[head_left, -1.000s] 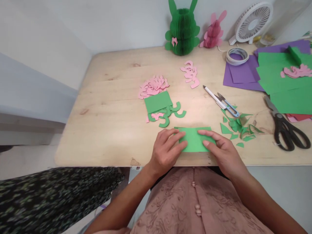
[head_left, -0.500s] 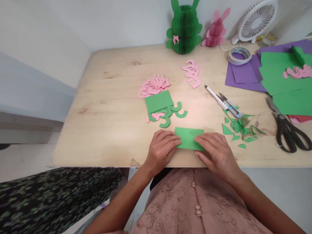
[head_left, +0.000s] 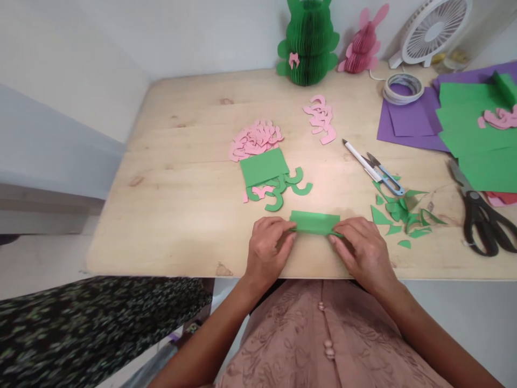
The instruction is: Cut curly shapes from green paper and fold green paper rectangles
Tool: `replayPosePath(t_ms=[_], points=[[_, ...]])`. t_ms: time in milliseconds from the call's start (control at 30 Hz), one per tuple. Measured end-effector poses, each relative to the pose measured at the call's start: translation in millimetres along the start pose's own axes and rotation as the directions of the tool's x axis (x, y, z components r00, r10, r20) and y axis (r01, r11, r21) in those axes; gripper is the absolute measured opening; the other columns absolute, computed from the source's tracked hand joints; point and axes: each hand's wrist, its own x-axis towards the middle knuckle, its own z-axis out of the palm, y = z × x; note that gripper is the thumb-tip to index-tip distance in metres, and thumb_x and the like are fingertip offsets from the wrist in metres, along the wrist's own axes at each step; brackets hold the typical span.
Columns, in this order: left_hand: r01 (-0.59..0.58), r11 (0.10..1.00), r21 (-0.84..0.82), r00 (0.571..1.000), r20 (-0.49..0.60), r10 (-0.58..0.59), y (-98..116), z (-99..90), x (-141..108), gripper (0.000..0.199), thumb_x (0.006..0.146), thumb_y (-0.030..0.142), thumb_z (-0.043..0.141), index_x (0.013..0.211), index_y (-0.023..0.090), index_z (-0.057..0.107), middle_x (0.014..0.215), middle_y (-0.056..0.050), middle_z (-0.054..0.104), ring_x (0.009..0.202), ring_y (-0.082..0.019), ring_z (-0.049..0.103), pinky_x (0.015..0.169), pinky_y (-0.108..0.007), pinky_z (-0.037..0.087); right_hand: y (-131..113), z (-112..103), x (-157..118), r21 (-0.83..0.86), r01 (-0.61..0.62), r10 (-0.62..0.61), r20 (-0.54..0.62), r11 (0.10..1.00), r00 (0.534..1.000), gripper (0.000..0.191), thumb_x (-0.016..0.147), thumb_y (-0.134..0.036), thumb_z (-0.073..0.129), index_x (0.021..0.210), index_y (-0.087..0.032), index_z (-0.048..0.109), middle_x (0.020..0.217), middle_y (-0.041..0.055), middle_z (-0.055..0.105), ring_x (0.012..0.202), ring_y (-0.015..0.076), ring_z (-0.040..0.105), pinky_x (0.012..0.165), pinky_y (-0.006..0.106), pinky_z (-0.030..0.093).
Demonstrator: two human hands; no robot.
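Observation:
A piece of green paper (head_left: 315, 222) lies near the table's front edge, its near side lifted and bent over. At its left end my left hand (head_left: 271, 245) pinches the near corner between thumb and fingers. The opposite near corner is pinched by my right hand (head_left: 361, 245). Just beyond the paper are curved green cutouts (head_left: 299, 185), partly under a flat green paper rectangle (head_left: 264, 167). A heap of pink paper cutouts (head_left: 257, 139) touches that rectangle's far side.
Green scraps (head_left: 399, 210), black scissors (head_left: 479, 215), a white pen (head_left: 361, 160) and blue thread snips (head_left: 388, 175) lie to the right. Tape rolls (head_left: 416, 86) rest on purple paper (head_left: 412, 121). A green paper figure (head_left: 309, 46), a pink one (head_left: 359, 51) and a fan (head_left: 436, 29) stand behind.
The green paper was lying flat under both hands. Its near edge is now raised and turned away from me, and my fingers have closed on its corners.

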Motion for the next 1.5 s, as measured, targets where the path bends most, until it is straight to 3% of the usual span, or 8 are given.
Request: replayPosePath(t_ms=[133, 233, 400, 667, 867, 1167, 1333, 1500], points=[[-0.004, 0.998, 0.067, 0.997, -0.072, 0.009, 7, 2.1, -3, 0.038, 0.084, 0.015, 0.057, 0.122, 0.017, 0.052, 0.104, -0.01, 0.068, 0.1, -0.021, 0.061, 0.088, -0.039, 0.049, 2, 0, 6, -0.066, -0.014, 0.018, 0.06, 0.998, 0.998, 0.02, 0.091, -0.026, 0.053, 0.077, -0.016, 0.062, 0.078, 0.0088, 0.064, 0.078, 0.0242, 0.055, 0.07, 0.037, 0.04], [-0.143, 0.966, 0.216, 0.981, -0.102, 0.168, 17, 4.3, -10, 0.044, 0.081, 0.009, 0.056, 0.125, 0.014, 0.051, 0.124, -0.018, 0.061, 0.123, -0.029, 0.05, 0.098, -0.049, 0.042, 5, -2, 12, -0.1, 0.005, 0.009, 0.14, 0.995, 0.99, 0.023, 0.091, -0.028, 0.052, 0.073, -0.017, 0.06, 0.074, 0.0073, 0.061, 0.076, 0.0234, 0.053, 0.071, 0.036, 0.039], [-0.351, 0.885, 0.305, 0.936, 0.101, 0.337, 30, 10.9, -22, 0.036, 0.083, 0.015, 0.058, 0.119, 0.019, 0.058, 0.125, -0.012, 0.064, 0.133, -0.031, 0.04, 0.111, -0.058, 0.02, 6, -5, 19, -0.118, 0.032, -0.006, 0.21, 0.992, 0.978, 0.023, 0.092, -0.026, 0.05, 0.071, -0.018, 0.057, 0.072, 0.0059, 0.06, 0.075, 0.0232, 0.052, 0.069, 0.035, 0.037], [-0.097, 0.982, 0.164, 0.991, 0.11, 0.079, 17, -5.3, -3, 0.051, 0.087, 0.019, 0.054, 0.135, 0.013, 0.04, 0.129, -0.017, 0.058, 0.129, -0.029, 0.042, 0.106, -0.051, 0.032, 8, -11, 20, -0.059, 0.017, 0.0, 0.278, 0.998, 0.961, 0.023, 0.092, -0.026, 0.05, 0.072, -0.017, 0.056, 0.073, 0.0061, 0.06, 0.076, 0.0227, 0.052, 0.068, 0.035, 0.037], [-0.004, 0.998, 0.056, 0.999, 0.055, 0.001, 17, -4.1, 0, 0.026, 0.087, 0.013, 0.053, 0.112, 0.02, 0.057, 0.096, -0.006, 0.069, 0.099, -0.022, 0.057, 0.092, -0.042, 0.041, 11, -17, 16, -0.021, 0.033, -0.025, 0.294, 0.999, 0.955, 0.018, 0.092, -0.025, 0.052, 0.078, -0.017, 0.06, 0.079, 0.0069, 0.062, 0.08, 0.0238, 0.053, 0.072, 0.036, 0.038], [0.142, 0.988, 0.065, 0.99, 0.01, -0.143, 24, 1.8, -2, 0.014, 0.088, 0.015, 0.051, 0.099, 0.02, 0.06, 0.087, -0.004, 0.068, 0.086, -0.019, 0.061, 0.086, -0.039, 0.042, 12, -15, 12, 0.006, 0.017, -0.018, 0.202, 1.0, 0.979, 0.02, 0.092, -0.03, 0.052, 0.079, -0.018, 0.062, 0.08, 0.0076, 0.065, 0.083, 0.0247, 0.056, 0.073, 0.037, 0.038], [0.133, 0.985, 0.112, 0.991, -0.033, -0.13, 26, 5.2, -6, 0.03, 0.088, 0.016, 0.052, 0.117, 0.018, 0.053, 0.097, -0.008, 0.068, 0.09, -0.02, 0.062, 0.087, -0.039, 0.043, 11, -10, 14, -0.051, -0.002, 0.012, 0.196, 0.999, 0.981, 0.025, 0.092, -0.034, 0.05, 0.073, -0.02, 0.059, 0.075, 0.0066, 0.064, 0.08, 0.0244, 0.054, 0.071, 0.036, 0.036], [-0.111, 0.957, 0.269, 0.991, -0.04, 0.127, 36, 11.6, -19, 0.039, 0.083, 0.013, 0.053, 0.122, 0.019, 0.052, 0.125, -0.015, 0.06, 0.128, -0.031, 0.046, 0.105, -0.053, 0.029, 10, -10, 21, -0.095, 0.035, -0.011, 0.246, 0.995, 0.969, 0.028, 0.092, -0.032, 0.049, 0.068, -0.019, 0.058, 0.07, 0.006, 0.061, 0.076, 0.024, 0.051, 0.07, 0.037, 0.034]])
